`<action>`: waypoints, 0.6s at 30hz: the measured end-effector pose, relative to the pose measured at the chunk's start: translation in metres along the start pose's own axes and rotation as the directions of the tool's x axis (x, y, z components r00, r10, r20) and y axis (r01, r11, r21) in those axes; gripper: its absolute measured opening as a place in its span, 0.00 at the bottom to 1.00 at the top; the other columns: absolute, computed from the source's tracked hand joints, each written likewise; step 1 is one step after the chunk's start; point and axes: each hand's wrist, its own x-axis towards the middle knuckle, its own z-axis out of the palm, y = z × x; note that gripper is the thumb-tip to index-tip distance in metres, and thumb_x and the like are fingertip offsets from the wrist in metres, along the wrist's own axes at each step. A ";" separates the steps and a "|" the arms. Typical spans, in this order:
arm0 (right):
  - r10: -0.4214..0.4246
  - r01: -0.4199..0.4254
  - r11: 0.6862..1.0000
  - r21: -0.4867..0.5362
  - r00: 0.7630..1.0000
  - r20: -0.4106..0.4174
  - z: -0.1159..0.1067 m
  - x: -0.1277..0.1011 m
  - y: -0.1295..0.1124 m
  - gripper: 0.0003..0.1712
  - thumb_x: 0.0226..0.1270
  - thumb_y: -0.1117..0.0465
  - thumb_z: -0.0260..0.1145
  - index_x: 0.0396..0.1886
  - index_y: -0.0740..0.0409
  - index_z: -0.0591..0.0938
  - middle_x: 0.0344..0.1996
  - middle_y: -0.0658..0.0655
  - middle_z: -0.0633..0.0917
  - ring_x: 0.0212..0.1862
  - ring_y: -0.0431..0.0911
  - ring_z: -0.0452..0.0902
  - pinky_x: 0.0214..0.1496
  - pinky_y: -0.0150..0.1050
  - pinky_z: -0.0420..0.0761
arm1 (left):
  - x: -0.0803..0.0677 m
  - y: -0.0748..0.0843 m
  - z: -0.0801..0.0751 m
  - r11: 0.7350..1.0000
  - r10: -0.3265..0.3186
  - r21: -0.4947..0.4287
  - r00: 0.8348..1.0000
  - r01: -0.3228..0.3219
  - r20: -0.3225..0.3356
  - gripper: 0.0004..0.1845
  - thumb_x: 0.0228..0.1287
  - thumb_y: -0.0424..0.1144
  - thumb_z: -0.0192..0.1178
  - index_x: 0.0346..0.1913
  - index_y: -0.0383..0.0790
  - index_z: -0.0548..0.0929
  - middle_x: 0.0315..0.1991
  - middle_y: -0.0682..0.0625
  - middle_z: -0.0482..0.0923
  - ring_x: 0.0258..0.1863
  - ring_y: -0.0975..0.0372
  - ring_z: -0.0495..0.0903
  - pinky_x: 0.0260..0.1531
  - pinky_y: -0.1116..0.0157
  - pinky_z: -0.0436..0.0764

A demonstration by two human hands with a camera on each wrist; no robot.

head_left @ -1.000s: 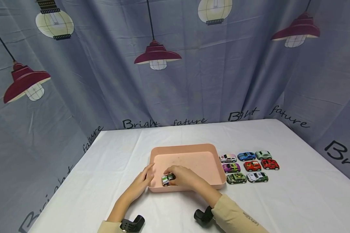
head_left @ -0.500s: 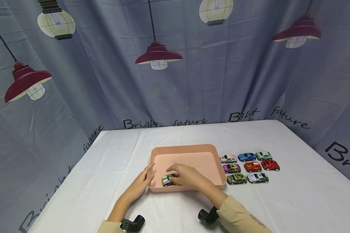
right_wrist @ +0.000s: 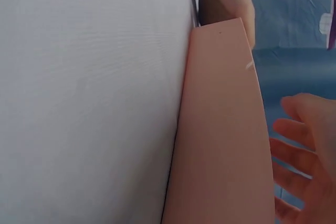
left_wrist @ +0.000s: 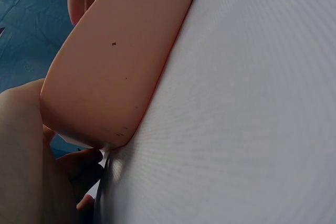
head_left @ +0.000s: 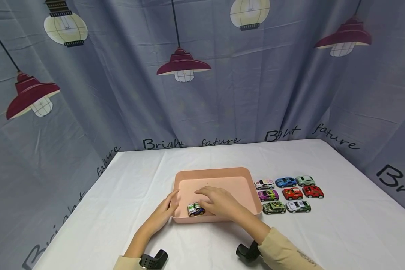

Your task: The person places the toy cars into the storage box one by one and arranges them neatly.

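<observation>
A small white and green toy car (head_left: 196, 209) sits in the front left corner of the shallow pink tray (head_left: 210, 173). Just right of and above it hovers my right hand (head_left: 219, 202), fingers spread apart and loosely bent, holding nothing. The same right hand (right_wrist: 310, 156) shows beyond the tray wall (right_wrist: 220, 129) in the right wrist view. Against the tray's left side rests my left hand (head_left: 162, 212), its fingers extended along the wall. The left wrist view has the left hand (left_wrist: 23, 124) touching the tray's corner (left_wrist: 79, 114).
Right of the tray, several toy cars stand in rows on the white table (head_left: 351, 225), among them a purple car (head_left: 268, 195), a blue car (head_left: 285, 182) and a camouflage-green car (head_left: 273, 207). A grey-blue patterned curtain (head_left: 216, 105) hangs behind and at both sides.
My right hand has let go of the white and green toy car, lifted and drawn a little to the right, fingers spreading. The car stays in the tray corner. The left hand has kept still.
</observation>
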 end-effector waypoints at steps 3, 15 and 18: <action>-0.024 0.022 0.999 -0.041 0.999 -0.042 -0.002 -0.003 0.000 0.20 0.63 0.51 0.58 0.54 0.49 0.77 0.54 0.54 0.79 0.57 0.53 0.74 0.57 0.51 0.72 | 0.000 0.000 0.000 1.000 0.003 0.001 1.000 -0.003 -0.001 0.26 0.70 0.49 0.43 0.69 0.51 0.57 0.67 0.42 0.59 0.65 0.45 0.59 0.59 0.40 0.58; -0.102 0.083 0.978 -0.193 0.990 -0.093 -0.012 -0.016 0.014 0.24 0.63 0.50 0.58 0.58 0.52 0.74 0.58 0.54 0.75 0.60 0.51 0.69 0.60 0.52 0.66 | -0.001 0.001 -0.001 1.000 0.019 -0.009 1.000 -0.019 -0.014 0.25 0.70 0.47 0.44 0.68 0.51 0.59 0.64 0.40 0.64 0.64 0.45 0.61 0.60 0.42 0.59; -0.127 0.095 0.965 -0.245 0.985 -0.118 -0.014 -0.020 0.019 0.24 0.62 0.50 0.59 0.58 0.52 0.74 0.58 0.54 0.75 0.60 0.50 0.69 0.62 0.51 0.65 | 0.000 0.002 0.000 1.000 0.024 -0.016 1.000 -0.024 -0.016 0.25 0.69 0.46 0.45 0.68 0.51 0.60 0.64 0.40 0.64 0.64 0.46 0.62 0.60 0.42 0.59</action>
